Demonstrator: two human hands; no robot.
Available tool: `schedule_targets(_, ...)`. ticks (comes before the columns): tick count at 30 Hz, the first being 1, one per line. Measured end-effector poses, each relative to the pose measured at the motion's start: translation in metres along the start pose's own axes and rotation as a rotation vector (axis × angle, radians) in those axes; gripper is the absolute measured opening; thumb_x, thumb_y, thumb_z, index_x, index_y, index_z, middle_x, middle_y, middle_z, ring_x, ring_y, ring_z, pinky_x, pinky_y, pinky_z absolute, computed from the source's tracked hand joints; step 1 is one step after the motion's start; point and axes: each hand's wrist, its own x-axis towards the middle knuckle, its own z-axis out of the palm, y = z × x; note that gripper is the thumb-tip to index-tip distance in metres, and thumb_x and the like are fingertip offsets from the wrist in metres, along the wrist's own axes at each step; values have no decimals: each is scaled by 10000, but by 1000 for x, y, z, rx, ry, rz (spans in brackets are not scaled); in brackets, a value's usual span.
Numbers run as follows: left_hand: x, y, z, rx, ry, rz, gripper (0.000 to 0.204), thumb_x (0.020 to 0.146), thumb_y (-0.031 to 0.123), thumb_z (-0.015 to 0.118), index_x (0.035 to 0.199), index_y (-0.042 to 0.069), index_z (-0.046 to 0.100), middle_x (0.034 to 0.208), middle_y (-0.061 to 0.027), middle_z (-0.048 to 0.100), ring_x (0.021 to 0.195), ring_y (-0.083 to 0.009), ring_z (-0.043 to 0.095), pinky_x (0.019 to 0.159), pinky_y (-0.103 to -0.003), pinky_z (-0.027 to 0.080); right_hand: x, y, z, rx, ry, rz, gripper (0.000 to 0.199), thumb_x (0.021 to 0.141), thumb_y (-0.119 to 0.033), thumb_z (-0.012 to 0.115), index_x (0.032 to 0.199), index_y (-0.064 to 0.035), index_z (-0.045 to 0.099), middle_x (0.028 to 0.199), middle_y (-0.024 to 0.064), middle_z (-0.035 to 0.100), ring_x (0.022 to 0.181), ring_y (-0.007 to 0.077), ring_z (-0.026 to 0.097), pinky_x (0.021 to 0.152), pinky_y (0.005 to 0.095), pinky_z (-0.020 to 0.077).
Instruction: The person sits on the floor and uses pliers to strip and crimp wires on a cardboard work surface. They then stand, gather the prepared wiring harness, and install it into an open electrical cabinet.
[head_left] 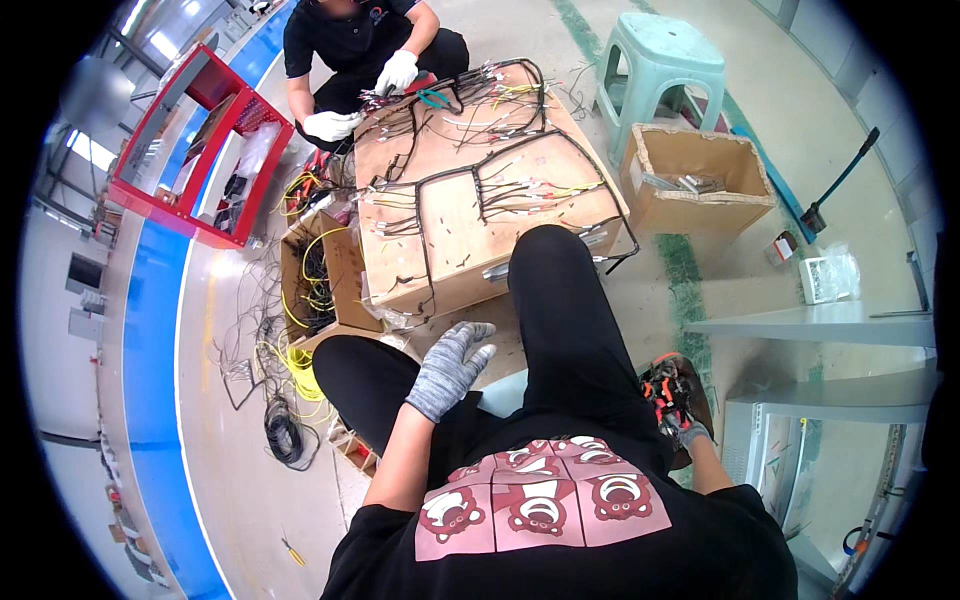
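My left hand [452, 370], in a grey knitted glove, hovers over my left thigh near the front of a wooden work box. Its fingers are stretched out and hold nothing. My right hand [692, 432], also gloved in grey, is low beside my right leg, at a dark heap with orange and black parts [668, 392]. Its fingers are mostly hidden there. On the wooden box [395, 245] lies a black-wrapped wire harness [455, 172] with yellow, white and red-tipped branch wires. Green-handled pliers [433, 98] rest near its far edge.
A co-worker's white-gloved hands [398, 72] work at the far left corner. Left are a red rack [180, 212], a carton of wires [350, 290] and yellow cable coils [303, 375]. Right are a pale green stool [665, 45], an open carton [700, 215] and grey metal shelves [830, 325].
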Motion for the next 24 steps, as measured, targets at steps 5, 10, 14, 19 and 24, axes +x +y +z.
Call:
schedule_targets(5,-8,-23,12,44,21,18,295,865,182,589,1112,20,578,1075,-140,596,1032,-271,573,902,-350,444,1,-36,-10,-442,363,-343,229,816,-157,608,1024,-64,595,917,126,624,792,250,579,746,346,470)
schedule_targets(10,-21,-39,25,40,16,-15,315,867,258,576,1096,42,590,1075,-152,592,1039,-310,552,928,-371,420,10,-119,-14,407,-112,-434,162,872,-72,544,1019,-36,603,856,72,642,756,195,580,733,322,469)
schedule_targets(14,-32,-52,30,-65,1,-68,343,871,276,561,1128,49,582,1098,-170,594,1061,-324,543,937,-385,412,-3,-229,-44,112,79,-851,158,885,-89,546,1006,-20,621,904,79,654,794,177,586,771,316,467)
schedule_targets(19,-58,-48,-10,116,384,13,285,849,211,593,1090,59,595,1055,-166,604,1017,-326,564,917,-392,431,-62,-391,-78,78,221,-1178,195,884,-148,573,1013,-13,628,916,101,656,843,177,581,797,322,458)
schedule_targets(24,-137,-81,-99,-45,1255,-300,154,894,88,539,1024,30,595,1012,-90,631,940,-209,592,846,-332,465,-140,-493,-73,180,72,-1471,145,902,-71,546,1017,-8,607,928,49,628,838,112,559,783,257,457)
